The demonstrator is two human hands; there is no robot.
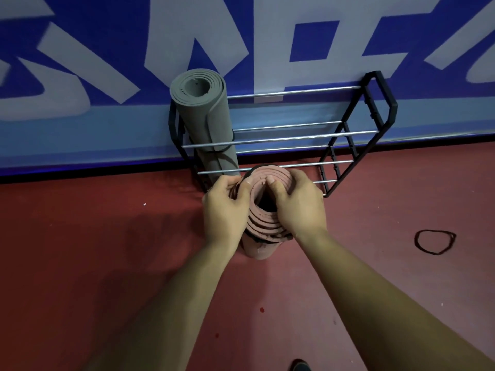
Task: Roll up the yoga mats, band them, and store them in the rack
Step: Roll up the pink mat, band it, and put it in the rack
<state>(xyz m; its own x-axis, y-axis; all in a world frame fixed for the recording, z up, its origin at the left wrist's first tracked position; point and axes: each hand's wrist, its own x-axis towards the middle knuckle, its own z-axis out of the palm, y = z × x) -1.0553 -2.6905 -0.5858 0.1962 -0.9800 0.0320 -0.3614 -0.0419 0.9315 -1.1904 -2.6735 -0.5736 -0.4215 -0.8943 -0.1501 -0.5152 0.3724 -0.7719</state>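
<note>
We have the pink mat point(267, 174) standing on end on the red floor point(107, 250), just on the near side of the rack point(380, 103), and the step in hand looks to be banding it. Our left grip point(226, 207) pinches a black band point(250, 172) at the far-left rim of the roll, fingers curled on it. Our right grip point(300, 207) clasps the top of the roll, thumb hooked into the hollow core and fingers wrapped round the outside. To do this well, we judge the right grip should squeeze the coils tight so the spiral cannot spring loose. The left should stretch the band wide enough to clear the whole rim before sliding it down, since a band caught on an inner coil would drag that layer and telescope the roll. A dark line lower on the roll may be another band; we cannot tell. The grey mat point(203, 113) stands banded at the left end of the rack, so the free space to its right suits the pink one. A spare band point(434, 241) lies on the floor well to the right.
</note>
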